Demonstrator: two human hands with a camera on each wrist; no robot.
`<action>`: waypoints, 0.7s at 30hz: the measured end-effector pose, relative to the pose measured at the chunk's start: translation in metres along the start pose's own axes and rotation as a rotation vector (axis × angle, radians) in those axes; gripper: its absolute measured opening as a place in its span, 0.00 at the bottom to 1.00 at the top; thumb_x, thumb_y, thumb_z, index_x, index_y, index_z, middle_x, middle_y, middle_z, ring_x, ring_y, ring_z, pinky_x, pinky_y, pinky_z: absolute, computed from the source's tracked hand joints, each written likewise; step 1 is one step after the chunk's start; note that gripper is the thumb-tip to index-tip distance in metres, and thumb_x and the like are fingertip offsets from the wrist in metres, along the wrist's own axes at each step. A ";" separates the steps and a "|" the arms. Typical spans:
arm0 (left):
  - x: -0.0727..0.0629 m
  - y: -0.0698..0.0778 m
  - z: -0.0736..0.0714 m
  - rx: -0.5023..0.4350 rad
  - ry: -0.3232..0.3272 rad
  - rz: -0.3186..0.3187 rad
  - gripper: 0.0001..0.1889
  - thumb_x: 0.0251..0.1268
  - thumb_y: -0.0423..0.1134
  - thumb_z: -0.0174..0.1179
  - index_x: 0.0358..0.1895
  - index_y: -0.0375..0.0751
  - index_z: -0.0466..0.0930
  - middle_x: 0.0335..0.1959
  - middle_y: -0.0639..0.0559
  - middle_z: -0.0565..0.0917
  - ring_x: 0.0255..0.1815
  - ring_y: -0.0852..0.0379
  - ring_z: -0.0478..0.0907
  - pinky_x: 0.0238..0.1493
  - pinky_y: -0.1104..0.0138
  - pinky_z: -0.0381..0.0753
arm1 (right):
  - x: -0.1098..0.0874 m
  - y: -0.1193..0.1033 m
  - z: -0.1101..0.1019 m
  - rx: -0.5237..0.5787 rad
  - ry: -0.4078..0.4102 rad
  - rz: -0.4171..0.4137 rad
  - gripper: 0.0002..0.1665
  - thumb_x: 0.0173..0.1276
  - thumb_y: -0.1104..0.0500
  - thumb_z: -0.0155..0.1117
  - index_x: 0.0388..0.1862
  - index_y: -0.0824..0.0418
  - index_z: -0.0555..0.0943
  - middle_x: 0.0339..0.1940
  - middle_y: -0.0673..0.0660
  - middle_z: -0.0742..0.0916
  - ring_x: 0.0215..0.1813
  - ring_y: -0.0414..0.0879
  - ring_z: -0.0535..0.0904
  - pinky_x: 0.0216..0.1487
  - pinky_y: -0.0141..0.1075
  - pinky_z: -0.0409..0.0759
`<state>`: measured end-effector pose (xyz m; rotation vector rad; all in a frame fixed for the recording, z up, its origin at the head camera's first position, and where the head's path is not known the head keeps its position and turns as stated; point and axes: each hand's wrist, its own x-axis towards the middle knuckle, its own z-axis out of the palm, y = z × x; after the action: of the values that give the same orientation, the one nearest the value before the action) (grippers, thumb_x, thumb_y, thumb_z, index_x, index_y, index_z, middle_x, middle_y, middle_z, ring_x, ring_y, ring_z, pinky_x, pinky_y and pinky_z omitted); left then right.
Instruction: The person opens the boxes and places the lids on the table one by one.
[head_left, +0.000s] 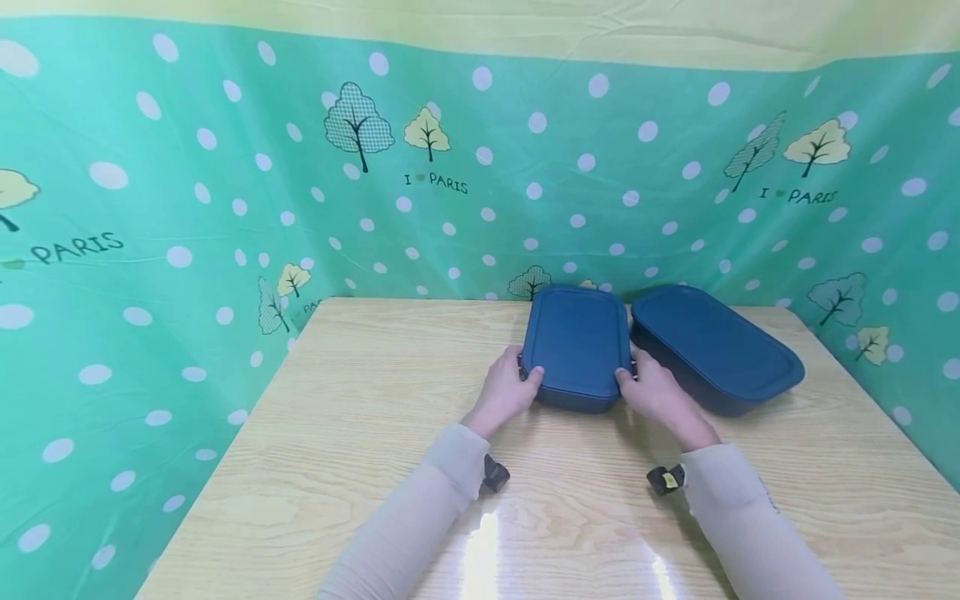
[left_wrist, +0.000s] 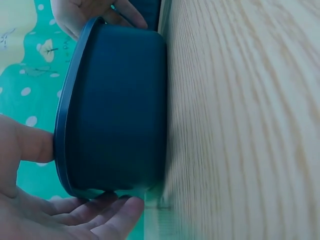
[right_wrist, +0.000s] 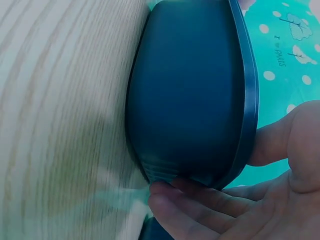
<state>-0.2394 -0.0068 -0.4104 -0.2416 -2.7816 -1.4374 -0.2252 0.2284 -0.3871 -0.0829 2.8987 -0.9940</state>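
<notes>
A dark blue lidded box point(head_left: 576, 342) rests on the wooden table toward its back edge. My left hand point(head_left: 512, 386) grips its left side, with the thumb on the lid's rim and the fingers along the side wall. On the opposite side my right hand point(head_left: 651, 387) grips it the same way. The wrist views show the box's side wall point(left_wrist: 120, 105) close to the tabletop, with each hand's fingers point(right_wrist: 210, 200) bent against the wall below the lid. Whatever the box contains is hidden by the lid.
A longer dark blue lidded box point(head_left: 720, 346) stands at an angle just right of my right hand. Behind the wooden table point(head_left: 360, 400) hangs a green dotted cloth point(head_left: 450, 225) with printed trees, which also covers both sides.
</notes>
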 end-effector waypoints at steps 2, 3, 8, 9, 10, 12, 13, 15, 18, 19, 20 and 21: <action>0.000 0.000 0.000 -0.012 0.009 0.005 0.29 0.70 0.43 0.53 0.67 0.29 0.61 0.62 0.36 0.72 0.64 0.44 0.69 0.64 0.56 0.68 | 0.000 0.000 0.000 0.006 -0.002 0.003 0.35 0.75 0.56 0.41 0.73 0.75 0.49 0.62 0.77 0.71 0.62 0.67 0.70 0.57 0.56 0.72; 0.000 0.001 0.001 -0.019 0.014 0.008 0.29 0.69 0.43 0.54 0.67 0.29 0.61 0.61 0.36 0.72 0.64 0.44 0.69 0.64 0.56 0.68 | 0.000 0.000 0.001 0.009 -0.003 0.004 0.35 0.75 0.56 0.40 0.73 0.75 0.49 0.62 0.77 0.71 0.62 0.67 0.70 0.57 0.56 0.72; 0.000 0.000 0.002 -0.043 0.027 0.009 0.28 0.69 0.41 0.54 0.66 0.30 0.62 0.60 0.37 0.73 0.62 0.45 0.70 0.63 0.57 0.69 | 0.001 0.000 0.001 0.011 -0.006 0.011 0.35 0.75 0.56 0.40 0.73 0.75 0.49 0.63 0.77 0.70 0.63 0.67 0.68 0.58 0.57 0.71; 0.000 0.000 0.002 -0.051 0.029 0.007 0.28 0.68 0.41 0.55 0.66 0.30 0.62 0.59 0.37 0.73 0.61 0.46 0.71 0.62 0.57 0.70 | 0.000 0.000 0.001 0.013 -0.007 0.010 0.35 0.75 0.56 0.40 0.73 0.75 0.49 0.63 0.77 0.70 0.64 0.67 0.68 0.58 0.57 0.70; 0.000 0.000 0.002 -0.059 0.030 0.006 0.27 0.68 0.41 0.55 0.66 0.30 0.63 0.59 0.37 0.74 0.60 0.46 0.72 0.61 0.57 0.71 | 0.000 -0.001 0.001 0.015 -0.006 0.010 0.35 0.75 0.57 0.40 0.73 0.75 0.49 0.64 0.77 0.69 0.64 0.67 0.67 0.58 0.57 0.70; 0.001 0.000 0.003 -0.072 0.031 0.002 0.27 0.68 0.41 0.55 0.66 0.30 0.63 0.58 0.38 0.74 0.59 0.47 0.73 0.60 0.58 0.72 | 0.000 -0.001 0.001 0.019 -0.004 0.007 0.34 0.75 0.57 0.40 0.73 0.76 0.49 0.65 0.77 0.68 0.65 0.68 0.66 0.59 0.58 0.69; 0.001 -0.001 0.003 -0.078 0.034 0.001 0.27 0.68 0.40 0.55 0.65 0.30 0.63 0.57 0.38 0.75 0.58 0.47 0.73 0.60 0.58 0.72 | 0.000 -0.001 0.002 0.020 -0.002 0.005 0.34 0.75 0.57 0.40 0.72 0.76 0.49 0.65 0.77 0.68 0.65 0.68 0.66 0.59 0.58 0.69; 0.001 -0.001 0.003 -0.086 0.032 -0.004 0.27 0.68 0.40 0.55 0.66 0.30 0.63 0.57 0.37 0.75 0.58 0.47 0.73 0.59 0.58 0.73 | 0.000 -0.001 0.002 0.024 -0.001 0.003 0.34 0.75 0.58 0.39 0.72 0.77 0.49 0.65 0.78 0.67 0.66 0.69 0.65 0.60 0.58 0.68; 0.001 -0.001 0.003 -0.089 0.032 -0.004 0.27 0.68 0.40 0.55 0.66 0.29 0.63 0.58 0.37 0.74 0.58 0.47 0.73 0.60 0.58 0.72 | 0.000 -0.001 0.002 0.024 0.002 0.003 0.34 0.75 0.58 0.39 0.72 0.77 0.50 0.65 0.78 0.67 0.66 0.69 0.65 0.60 0.58 0.69; 0.001 -0.001 0.003 -0.089 0.033 -0.003 0.27 0.68 0.40 0.55 0.66 0.29 0.63 0.57 0.37 0.74 0.58 0.46 0.73 0.60 0.58 0.72 | 0.000 -0.001 0.002 0.026 0.001 0.004 0.34 0.75 0.58 0.39 0.72 0.76 0.50 0.65 0.77 0.68 0.65 0.68 0.65 0.59 0.58 0.69; 0.001 -0.001 0.003 -0.089 0.033 -0.003 0.27 0.68 0.40 0.55 0.66 0.29 0.63 0.57 0.37 0.74 0.58 0.46 0.73 0.60 0.58 0.72 | 0.001 0.000 0.002 0.029 0.001 0.004 0.34 0.75 0.58 0.40 0.72 0.76 0.50 0.65 0.77 0.68 0.65 0.68 0.65 0.59 0.58 0.69; 0.002 -0.001 0.003 -0.089 0.035 -0.001 0.27 0.68 0.40 0.55 0.65 0.29 0.63 0.57 0.37 0.75 0.58 0.46 0.73 0.59 0.58 0.72 | 0.001 0.000 0.002 0.031 0.002 0.004 0.34 0.75 0.58 0.40 0.72 0.76 0.50 0.65 0.77 0.68 0.65 0.68 0.65 0.59 0.58 0.69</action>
<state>-0.2408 -0.0047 -0.4128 -0.2139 -2.6941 -1.5525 -0.2260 0.2272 -0.3883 -0.0750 2.8827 -1.0389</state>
